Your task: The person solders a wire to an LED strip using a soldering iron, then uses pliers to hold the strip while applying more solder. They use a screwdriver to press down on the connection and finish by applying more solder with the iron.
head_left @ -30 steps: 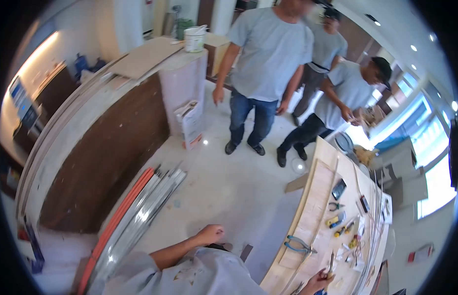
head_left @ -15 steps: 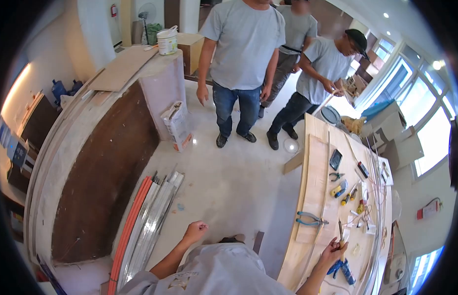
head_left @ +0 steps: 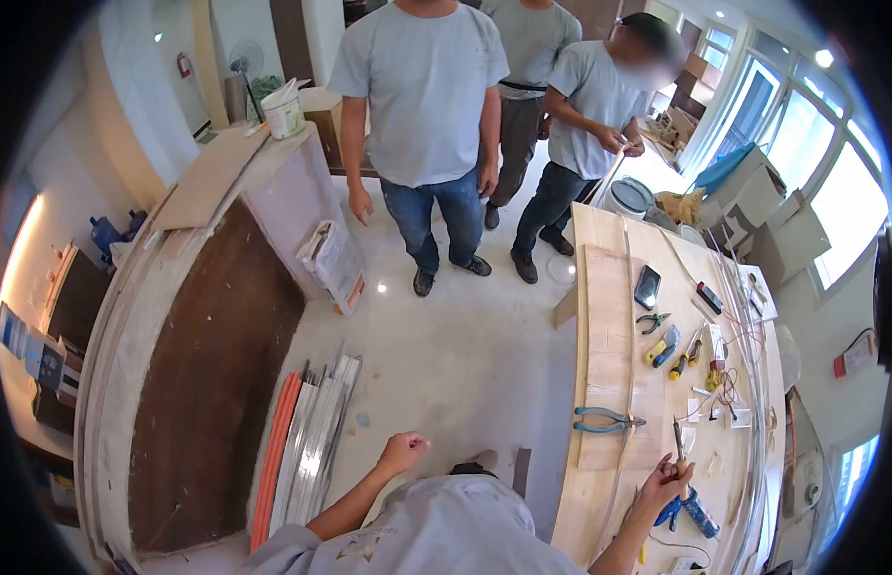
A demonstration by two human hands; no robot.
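My right hand point(head_left: 664, 485) is over the near part of the wooden workbench point(head_left: 599, 498), its fingers closed round the tan handle of what looks like a soldering iron point(head_left: 678, 439). The thin metal shaft points away from me. A blue tool point(head_left: 700, 513), partly behind the hand, lies just beside it. Farther up the bench are blue-handled pliers point(head_left: 604, 419) and a loose tangle of thin wires point(head_left: 724, 388). In front of my body, away from the bench, my left hand point(head_left: 404, 452) is curled into a loose fist with nothing visible in it.
Cutters point(head_left: 653, 323), a phone point(head_left: 647, 286) and a yellow-blue tool point(head_left: 663, 346) lie along the bench. Orange pipes point(head_left: 281, 450) and metal channels point(head_left: 317, 446) rest on the floor at left, below a curved counter point(head_left: 211, 374). Three people in grey shirts stand ahead, the nearest person point(head_left: 422, 105) facing me.
The view has shifted, so the bench sits slightly differently. My right hand still holds the iron. My left hand stays closed in nearly the same place. The people ahead appear farther left in view.
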